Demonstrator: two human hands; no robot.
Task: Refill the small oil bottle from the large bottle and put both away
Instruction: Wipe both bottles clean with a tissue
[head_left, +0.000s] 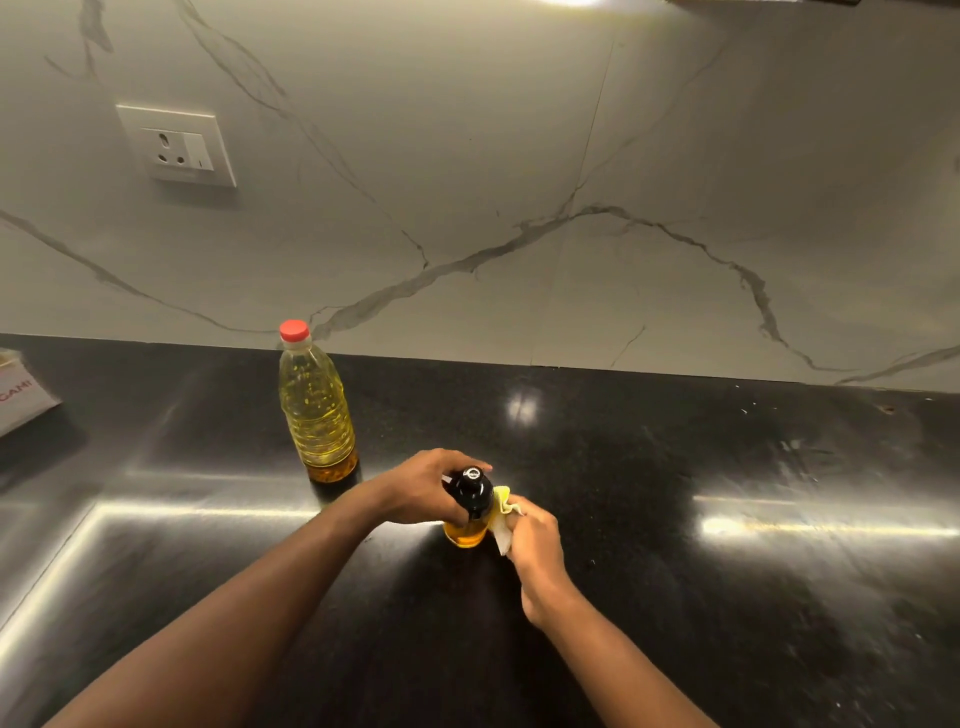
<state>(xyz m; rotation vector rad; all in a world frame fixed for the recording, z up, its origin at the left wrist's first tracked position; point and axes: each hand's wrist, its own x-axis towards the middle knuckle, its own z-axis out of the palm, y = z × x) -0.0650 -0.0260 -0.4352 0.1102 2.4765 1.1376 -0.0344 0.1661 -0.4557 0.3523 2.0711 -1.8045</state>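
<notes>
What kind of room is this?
Most likely a kitchen. A shiny black counter runs along a marble-look wall with a power socket, and a big bottle of cooking oil stands on the counter.

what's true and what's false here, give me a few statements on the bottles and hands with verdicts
1. The large bottle has its red cap on. True.
2. The left hand grips the small bottle. True.
3. The right hand is empty. False: it holds a cloth against the small bottle.
4. The large bottle lies on its side. False: it stands upright on the counter.
</notes>
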